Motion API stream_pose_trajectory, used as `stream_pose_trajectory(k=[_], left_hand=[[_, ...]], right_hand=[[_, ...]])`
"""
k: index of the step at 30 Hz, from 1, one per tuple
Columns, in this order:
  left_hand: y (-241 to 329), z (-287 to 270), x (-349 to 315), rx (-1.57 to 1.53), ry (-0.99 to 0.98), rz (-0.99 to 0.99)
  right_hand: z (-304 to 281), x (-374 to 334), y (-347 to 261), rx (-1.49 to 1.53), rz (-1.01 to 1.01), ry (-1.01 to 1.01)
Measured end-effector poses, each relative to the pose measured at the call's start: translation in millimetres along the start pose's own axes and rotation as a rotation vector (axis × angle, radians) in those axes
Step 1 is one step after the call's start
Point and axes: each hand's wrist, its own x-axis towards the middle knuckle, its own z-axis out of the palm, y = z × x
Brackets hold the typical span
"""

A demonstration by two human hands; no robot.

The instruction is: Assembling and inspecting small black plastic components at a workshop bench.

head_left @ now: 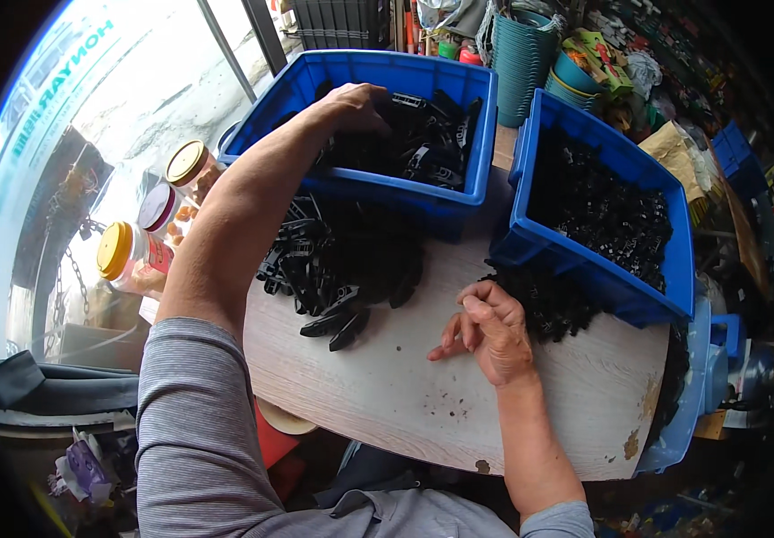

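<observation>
A round, pale wood-grain table (405, 394) is sitting in a crowded workshop, with a bright window to the person's left and stacked teal baskets (519, 63) at the back.

The left hand (357, 106) is reaching into the nearer-left blue bin (378, 193), its palm down and fingers curling over the black plastic clip parts (423, 148) inside; whether it is actually gripping one I cannot tell. The right hand (492, 330) is resting on the tabletop, loosely clenched with nothing visibly in it, just beside a small heap of tiny black pieces (544, 305) spilling out by the second blue bin (584, 269). That bin is holding many more of the same small dark parts (606, 211).

Between the hands, a loose pile of larger black clips (337, 269) is lying on the table against the first bin's front wall. It is sitting near the table's left rim (an outstretched forearm is passing right over it), so in my judgement a careless sweep of that arm could be knocking clips to the floor.

Beyond the left edge, jars with yellow lids (127, 255) are standing.
</observation>
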Motion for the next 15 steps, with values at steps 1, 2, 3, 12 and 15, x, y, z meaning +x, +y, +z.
stream_pose_trajectory(k=[1,2,3,12,15], left_hand=[[3,0,0,0.0,0.001,0.002],[5,0,0,-0.004,0.025,0.009],[5,-2,-3,-0.005,0.05,0.01],[13,-18,-28,-0.095,0.339,0.118],[11,-27,-44,-0.146,0.487,0.119]], right_hand=[[-1,0,-1,-0.004,0.001,0.001],[-2,-1,-2,-0.004,-0.001,0.002],[-1,-2,-2,0.004,-0.001,-0.001],[3,-13,-10,0.008,0.014,-0.007],[5,-13,-9,0.008,0.015,-0.008]])
